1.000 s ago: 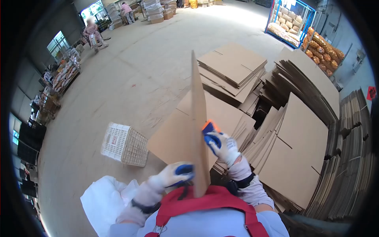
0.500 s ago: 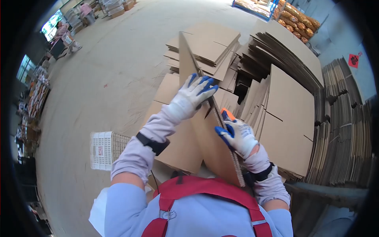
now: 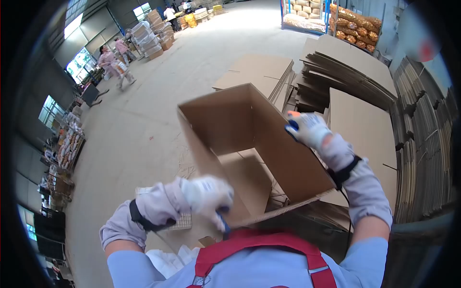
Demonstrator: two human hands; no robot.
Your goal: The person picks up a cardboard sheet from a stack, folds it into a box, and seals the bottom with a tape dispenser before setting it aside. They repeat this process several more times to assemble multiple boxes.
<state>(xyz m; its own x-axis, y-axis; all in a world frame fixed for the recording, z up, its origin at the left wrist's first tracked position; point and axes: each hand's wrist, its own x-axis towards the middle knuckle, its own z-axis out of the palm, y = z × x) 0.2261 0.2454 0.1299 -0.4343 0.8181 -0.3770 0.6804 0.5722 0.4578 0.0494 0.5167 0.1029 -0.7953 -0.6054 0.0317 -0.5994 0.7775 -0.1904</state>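
Observation:
An opened-out cardboard box (image 3: 293, 153) stands in front of my chest, its four walls spread into a rectangle, and cardboard shows through its middle. My right hand (image 3: 307, 128), in a white and blue glove, grips the top edge of the box's right wall, with something orange at the fingers. At the box's near left side is my left hand (image 3: 211, 197), gloved too and blurred by motion. Its fingers point down by the wall; whether they touch or grip it cannot be made out.
Flat cardboard stacks (image 3: 362, 129) lie beyond and right of the box, with more standing bundles (image 3: 422, 149) at the far right. A white crate (image 3: 182, 222) is partly hidden by my left arm. People (image 3: 113, 65) are far off at upper left.
The cardboard was folded flat between my hands and is now opened into a box shape. My left hand moved down toward me; my right hand moved up and right. The view has tilted up.

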